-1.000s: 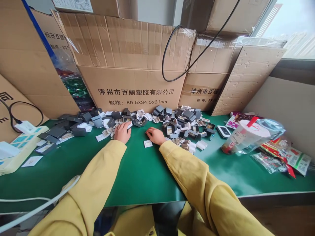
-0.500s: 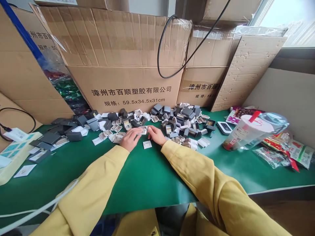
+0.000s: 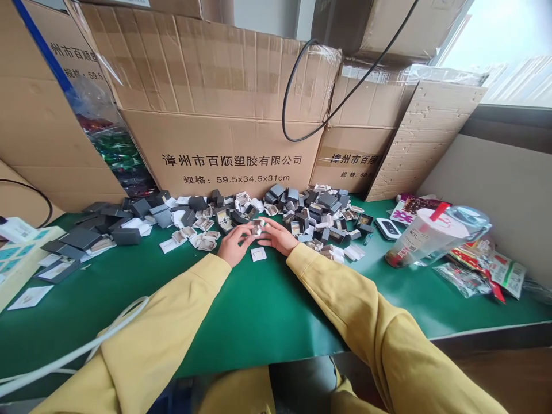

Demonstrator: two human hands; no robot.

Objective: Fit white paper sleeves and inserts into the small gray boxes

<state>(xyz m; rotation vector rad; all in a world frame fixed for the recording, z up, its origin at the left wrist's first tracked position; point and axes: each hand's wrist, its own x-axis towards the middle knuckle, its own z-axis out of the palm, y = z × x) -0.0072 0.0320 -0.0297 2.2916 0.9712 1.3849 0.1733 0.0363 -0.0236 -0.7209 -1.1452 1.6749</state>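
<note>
Between my fingertips, just above the table, is a small whitish box insert [image 3: 257, 228]. My left hand [image 3: 235, 245] pinches it from the left, and my right hand [image 3: 280, 237] has its fingers on the other side. Fingers cover part of the piece, so its details are hard to make out. Below it, flat on the green table [image 3: 241, 322], lies a square white card [image 3: 259, 253] with a small mark in the middle. More pale inserts [image 3: 205, 240] lie close to my left hand.
Small dark grey boxes [image 3: 330, 201] and pale inserts are heaped along the back, against a large cardboard carton [image 3: 207, 138]. At right are a drink cup [image 3: 425, 238], a phone-like device [image 3: 388, 228] and snack packets [image 3: 470, 279]. A white cable [image 3: 77, 345] crosses near my left sleeve.
The piece in my hands has been turned and now looks more compact. My left fingers have curled round it more, and my right fingers have spread. The camera view has shifted slightly.
</note>
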